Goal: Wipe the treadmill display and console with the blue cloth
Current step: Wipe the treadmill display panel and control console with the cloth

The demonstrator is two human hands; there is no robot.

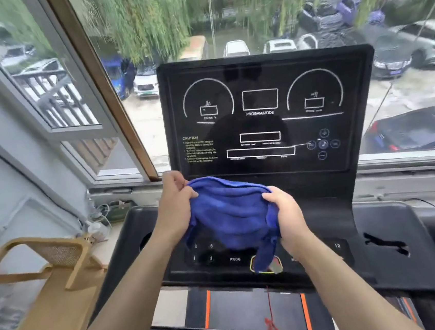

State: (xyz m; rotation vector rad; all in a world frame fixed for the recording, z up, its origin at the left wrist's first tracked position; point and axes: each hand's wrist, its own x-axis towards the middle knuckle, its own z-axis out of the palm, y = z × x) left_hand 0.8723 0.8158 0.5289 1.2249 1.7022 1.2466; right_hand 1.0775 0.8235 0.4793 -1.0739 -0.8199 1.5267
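Left hand (pixel 178 196) pinching the upper left edge of the blue cloth (pixel 229 214); right hand (pixel 287 212) gripping its right side. Cloth stretched crosswise between the hands, slack in the middle, one tail dangling onto the console (pixel 234 259) buttons below. Straight ahead and above, just beyond the cloth's top edge: the upright display (pixel 267 116), long axis left to right, untouched. Both hands about equally near its lower border, so likely a short lift forward.

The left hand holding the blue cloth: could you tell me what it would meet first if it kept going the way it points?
Probably the lower edge of the treadmill display, just beyond the left hand; depth is unclear.
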